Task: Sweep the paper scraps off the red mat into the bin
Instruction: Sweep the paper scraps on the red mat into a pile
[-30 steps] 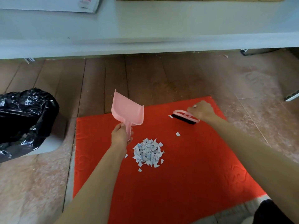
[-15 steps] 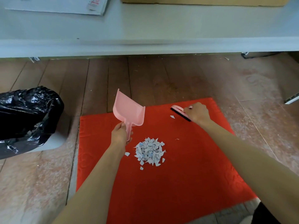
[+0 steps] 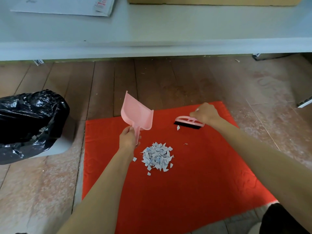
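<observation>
A red mat (image 3: 194,183) lies on the wooden floor. A heap of white and blue paper scraps (image 3: 157,156) sits near its middle, with a few strays around it. My left hand (image 3: 129,138) grips the handle of a pink dustpan (image 3: 136,114), held tilted up just left of the heap. My right hand (image 3: 205,114) grips a pink hand brush (image 3: 188,123) with black bristles, which touch the mat's far part behind one loose scrap (image 3: 178,127). The bin (image 3: 30,122), lined with a black bag, stands off the mat to the left.
A pale grey table or shelf (image 3: 152,31) spans the top of the view, with papers (image 3: 67,5) and a cardboard box (image 3: 211,1) on it. A small stray scrap (image 3: 185,144) lies right of the heap. A dark shape (image 3: 283,218) sits at the bottom right.
My right hand turned the brush flat and drew it toward me, bristles now down behind the loose scrap. The dustpan and the heap stayed put; the view shifted slightly.
</observation>
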